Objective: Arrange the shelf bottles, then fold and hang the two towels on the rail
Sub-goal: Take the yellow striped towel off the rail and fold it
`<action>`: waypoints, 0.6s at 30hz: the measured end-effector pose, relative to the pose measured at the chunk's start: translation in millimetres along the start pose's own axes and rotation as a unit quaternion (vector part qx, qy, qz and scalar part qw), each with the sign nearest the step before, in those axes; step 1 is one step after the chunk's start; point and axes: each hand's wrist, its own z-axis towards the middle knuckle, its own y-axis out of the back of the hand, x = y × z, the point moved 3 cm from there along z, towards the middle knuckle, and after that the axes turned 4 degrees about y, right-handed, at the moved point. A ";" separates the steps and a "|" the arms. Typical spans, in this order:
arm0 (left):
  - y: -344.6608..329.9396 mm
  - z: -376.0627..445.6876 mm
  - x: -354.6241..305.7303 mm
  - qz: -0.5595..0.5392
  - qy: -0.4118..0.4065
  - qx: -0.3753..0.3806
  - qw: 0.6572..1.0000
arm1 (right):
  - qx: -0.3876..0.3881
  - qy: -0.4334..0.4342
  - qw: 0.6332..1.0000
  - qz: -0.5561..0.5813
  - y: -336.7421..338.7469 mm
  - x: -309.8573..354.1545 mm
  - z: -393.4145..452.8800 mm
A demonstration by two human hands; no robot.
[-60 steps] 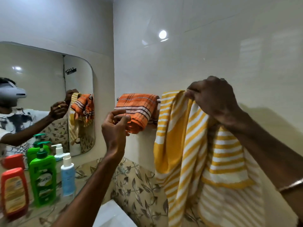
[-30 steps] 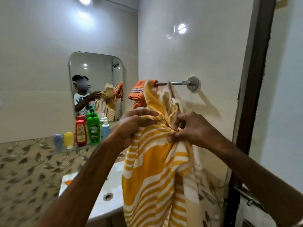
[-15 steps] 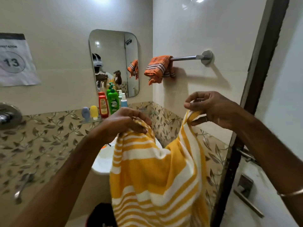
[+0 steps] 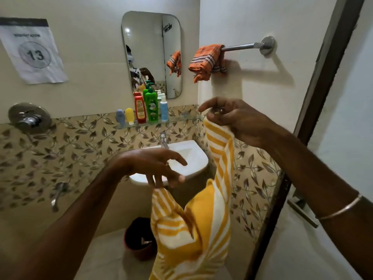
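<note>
A glass shelf below the mirror carries, left to right, a blue tube, yellow tube, red bottle, green pump bottle and pale blue bottle, all upright.

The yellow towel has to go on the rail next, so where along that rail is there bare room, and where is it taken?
The rail is bare from the orange towel to the wall mount. Its mirror-side end is crowded by that bunched towel. The yellow towel hangs from the right hand, below the rail.

yellow striped towel cut off below, wall sign's heading blurred
</note>
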 end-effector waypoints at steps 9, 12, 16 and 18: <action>-16.3 -18.7 -33.7 -0.215 -0.224 -0.144 0.940 | 0.116 0.080 0.984 -0.106 -36.7 0.6 -7.6; -18.2 -24.8 -37.3 -0.211 -0.223 -0.216 0.927 | 0.055 0.102 0.978 -0.172 -29.1 0.7 -9.4; -18.4 -29.9 -46.6 -0.294 -0.210 -0.283 0.888 | -0.042 0.158 0.939 -0.304 -28.4 6.8 -6.8; -18.2 -31.1 -51.2 -0.351 -0.197 -0.302 0.864 | -0.088 0.177 0.920 -0.339 -31.4 7.1 -6.0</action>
